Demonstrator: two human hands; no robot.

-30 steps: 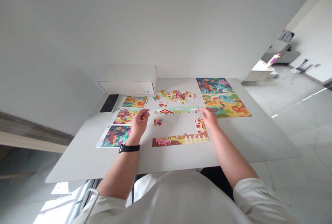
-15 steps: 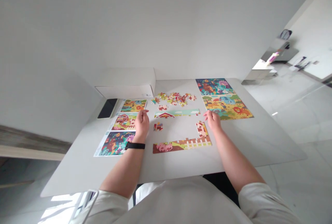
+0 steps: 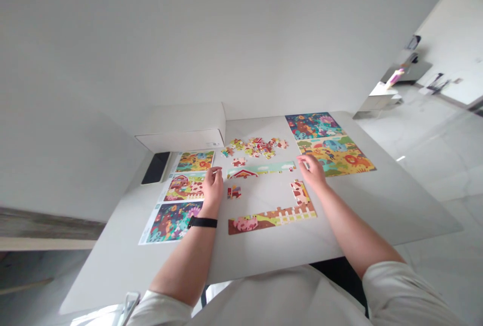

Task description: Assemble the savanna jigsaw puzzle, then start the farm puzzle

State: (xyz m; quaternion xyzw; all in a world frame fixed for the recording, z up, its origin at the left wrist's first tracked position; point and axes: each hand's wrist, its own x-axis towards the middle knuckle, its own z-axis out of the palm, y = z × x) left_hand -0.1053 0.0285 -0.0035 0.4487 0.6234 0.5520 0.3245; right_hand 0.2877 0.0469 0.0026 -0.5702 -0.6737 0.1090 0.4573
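My left hand [image 3: 214,186] hovers beside the farm reference picture [image 3: 184,187], its fingers loosely bent and slightly apart, with nothing visible in them. My right hand [image 3: 312,171] is near the right end of the sky strip [image 3: 269,168], thumb and fingers apart, holding nothing I can see. Between the hands lies a partly joined jigsaw puzzle: that sky strip with a red barn roof, a bottom strip [image 3: 269,219] with a pig and white fence, and a cow section [image 3: 300,192] at the right. A small joined red piece group [image 3: 234,192] lies at the left. A loose cow piece [image 3: 238,162] sits above the sky strip.
A pile of loose puzzle pieces [image 3: 260,147] lies at the back. Two finished-looking animal pictures [image 3: 335,155] are at the right. A white box [image 3: 181,140] stands back left against the wall, with a dark-screened phone [image 3: 155,168] in front. The table [image 3: 264,260] ends near my body.
The view has shifted slightly, moving the table in the picture. My left hand's fingers have loosened from a tighter curl, and my right hand's fingers have spread a little. The puzzle sections look unchanged.
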